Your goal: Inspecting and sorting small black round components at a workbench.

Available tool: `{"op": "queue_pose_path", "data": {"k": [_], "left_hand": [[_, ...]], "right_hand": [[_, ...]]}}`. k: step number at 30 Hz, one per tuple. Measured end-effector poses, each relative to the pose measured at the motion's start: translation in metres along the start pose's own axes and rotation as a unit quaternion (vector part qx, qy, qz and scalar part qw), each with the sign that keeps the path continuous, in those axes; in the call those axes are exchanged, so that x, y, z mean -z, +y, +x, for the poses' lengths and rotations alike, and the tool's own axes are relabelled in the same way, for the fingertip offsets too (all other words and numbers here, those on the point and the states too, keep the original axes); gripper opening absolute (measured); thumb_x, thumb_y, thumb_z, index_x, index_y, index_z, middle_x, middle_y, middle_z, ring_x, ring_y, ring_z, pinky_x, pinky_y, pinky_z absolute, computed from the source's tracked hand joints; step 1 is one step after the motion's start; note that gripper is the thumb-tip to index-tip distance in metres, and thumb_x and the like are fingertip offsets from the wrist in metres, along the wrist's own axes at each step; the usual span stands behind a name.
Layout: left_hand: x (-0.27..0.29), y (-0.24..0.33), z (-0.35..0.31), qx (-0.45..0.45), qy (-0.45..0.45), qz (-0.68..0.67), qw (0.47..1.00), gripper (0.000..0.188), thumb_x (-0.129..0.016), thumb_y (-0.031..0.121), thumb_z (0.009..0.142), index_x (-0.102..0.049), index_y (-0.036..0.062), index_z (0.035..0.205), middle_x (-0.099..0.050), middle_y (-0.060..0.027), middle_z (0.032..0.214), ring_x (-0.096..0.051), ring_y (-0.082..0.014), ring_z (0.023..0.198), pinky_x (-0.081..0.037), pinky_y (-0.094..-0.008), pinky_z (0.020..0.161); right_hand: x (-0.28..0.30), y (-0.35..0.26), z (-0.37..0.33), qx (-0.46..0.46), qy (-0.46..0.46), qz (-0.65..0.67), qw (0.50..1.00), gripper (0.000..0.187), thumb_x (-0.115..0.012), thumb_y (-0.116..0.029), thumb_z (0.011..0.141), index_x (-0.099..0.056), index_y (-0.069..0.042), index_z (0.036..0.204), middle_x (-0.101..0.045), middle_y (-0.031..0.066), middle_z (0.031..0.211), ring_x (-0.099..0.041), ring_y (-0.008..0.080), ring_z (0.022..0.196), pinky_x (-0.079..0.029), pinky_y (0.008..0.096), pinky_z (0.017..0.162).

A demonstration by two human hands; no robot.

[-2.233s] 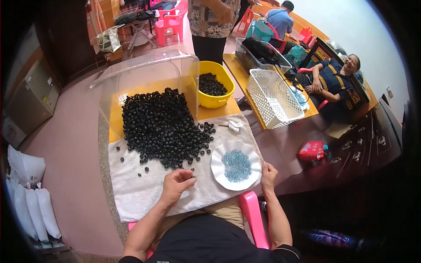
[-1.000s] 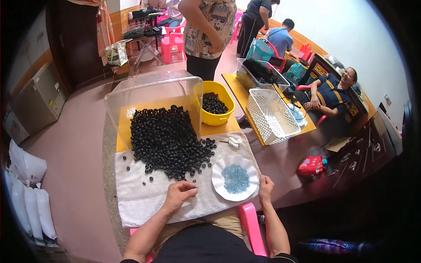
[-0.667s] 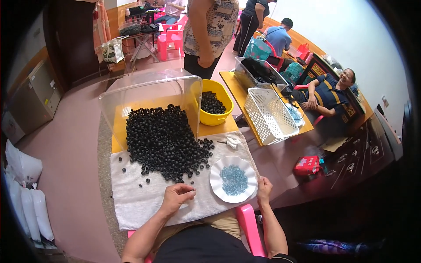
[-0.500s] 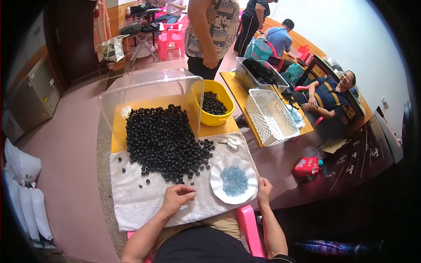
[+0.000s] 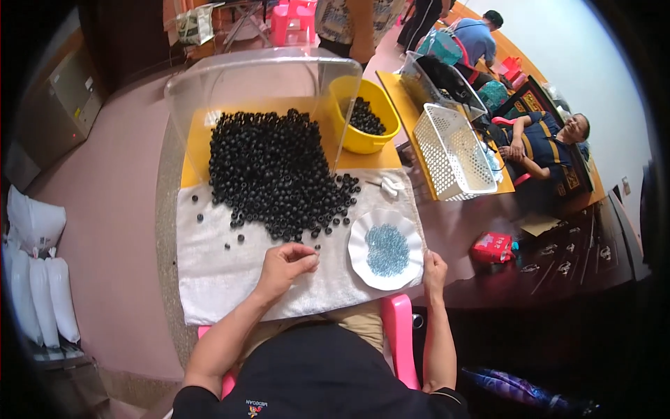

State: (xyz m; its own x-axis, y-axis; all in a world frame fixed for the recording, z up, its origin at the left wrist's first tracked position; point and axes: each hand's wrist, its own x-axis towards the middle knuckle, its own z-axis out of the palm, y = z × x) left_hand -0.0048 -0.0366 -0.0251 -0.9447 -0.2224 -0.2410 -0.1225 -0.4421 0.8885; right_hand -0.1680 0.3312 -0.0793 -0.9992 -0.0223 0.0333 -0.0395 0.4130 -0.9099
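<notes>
A large heap of small black ring-shaped parts spills from a clear plastic bin lying on its side onto a white cloth. My left hand is over the cloth at the heap's near edge, thumb and fingers pinched together. Something small and dark shows at its fingertips; I cannot make out whether it is held. To the right, a white wavy-rimmed plate carries tiny clear bluish beads. My right hand is closed beside the plate at the table's right edge; what it grips is hidden.
A yellow tub of black parts stands behind the heap. A crumpled white scrap lies above the plate. On a side table are a white perforated basket and a clear bin. A person sits at right; another stands beyond the table.
The view has tilted down, so the table things sit higher in the picture. My left hand stays pinched near the heap, and my right hand stays closed beside the plate.
</notes>
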Motion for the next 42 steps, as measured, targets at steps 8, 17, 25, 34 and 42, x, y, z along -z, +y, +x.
{"op": "queue_pose_path", "data": {"k": [8, 17, 25, 34, 42], "left_hand": [[0.005, -0.001, 0.003, -0.019, 0.002, -0.006, 1.000, 0.014, -0.069, 0.005, 0.088, -0.068, -0.0022, 0.100, -0.070, -0.0078, 0.089, -0.065, -0.0122, 0.074, -0.057, -0.0279, 0.069], [0.002, -0.001, 0.003, -0.020, 0.004, -0.014, 1.000, 0.015, -0.070, 0.007, 0.089, -0.068, -0.0017, 0.101, -0.069, -0.0064, 0.085, -0.065, -0.0119, 0.073, -0.056, -0.0268, 0.069], [-0.002, 0.000, -0.001, -0.005, 0.008, -0.015, 1.000, 0.016, -0.071, 0.006, 0.087, -0.069, -0.0022, 0.101, -0.070, -0.0070, 0.087, -0.065, -0.0119, 0.074, -0.056, -0.0257, 0.070], [-0.003, 0.000, -0.001, 0.014, -0.008, -0.032, 0.999, 0.017, -0.071, 0.004, 0.086, -0.069, -0.0027, 0.102, -0.070, -0.0083, 0.091, -0.066, -0.0121, 0.077, -0.056, -0.0260, 0.071], [-0.002, -0.002, -0.002, 0.019, -0.019, -0.036, 0.999, 0.017, -0.072, 0.005, 0.086, -0.068, -0.0030, 0.101, -0.070, -0.0087, 0.091, -0.066, -0.0127, 0.076, -0.057, -0.0262, 0.072]], "right_hand": [[-0.007, -0.071, 0.007, 0.151, 0.074, -0.162, 0.972, 0.026, -0.062, -0.017, 0.094, -0.064, 0.004, 0.109, -0.068, 0.0079, 0.096, -0.063, 0.0151, 0.086, -0.050, 0.0285, 0.079], [-0.050, -0.145, -0.009, 0.352, -0.077, -0.191, 0.913, 0.019, -0.069, 0.002, 0.081, -0.066, -0.003, 0.099, -0.067, 0.0110, 0.091, -0.065, 0.0238, 0.087, -0.050, 0.0319, 0.079], [-0.075, -0.157, -0.016, 0.386, -0.199, -0.268, 0.860, 0.022, -0.072, 0.000, 0.075, -0.067, -0.006, 0.095, -0.068, 0.0087, 0.093, -0.062, 0.0287, 0.086, -0.051, 0.0380, 0.075], [-0.099, -0.153, -0.008, 0.402, -0.209, -0.406, 0.793, 0.014, -0.067, -0.007, 0.078, -0.067, -0.007, 0.092, -0.066, 0.0073, 0.089, -0.061, 0.0270, 0.085, -0.051, 0.0383, 0.075], [-0.105, -0.158, -0.004, 0.392, -0.221, -0.432, 0.782, 0.007, -0.063, -0.008, 0.077, -0.067, -0.006, 0.082, -0.065, 0.0084, 0.081, -0.061, 0.0278, 0.081, -0.051, 0.0393, 0.073]]}}
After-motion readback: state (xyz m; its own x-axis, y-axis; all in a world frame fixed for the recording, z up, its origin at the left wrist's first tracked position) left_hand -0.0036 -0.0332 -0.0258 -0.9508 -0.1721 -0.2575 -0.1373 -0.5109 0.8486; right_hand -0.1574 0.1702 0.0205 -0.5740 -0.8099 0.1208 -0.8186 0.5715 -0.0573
